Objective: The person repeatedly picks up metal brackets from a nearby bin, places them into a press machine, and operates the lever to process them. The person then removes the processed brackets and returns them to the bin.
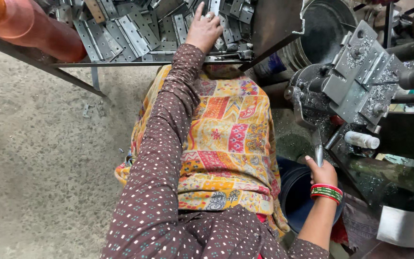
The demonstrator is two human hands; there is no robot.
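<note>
The left hand (203, 29) lies palm-down on the heap of flat grey metal hinge plates (130, 31) piled on the table (120, 64) ahead of the person's knees, its fingers (200, 10) spread and loose over the plates just under and ahead of them, gripping none that can be seen; the plates point every way, so no one long axis rules. The right hand (323, 173) is well apart, low at the right, fingers clenched round the upright metal lever (318, 152) of the drilling machine (360, 81). One heap, far too many plates to count; one lever; two hands.
</note>
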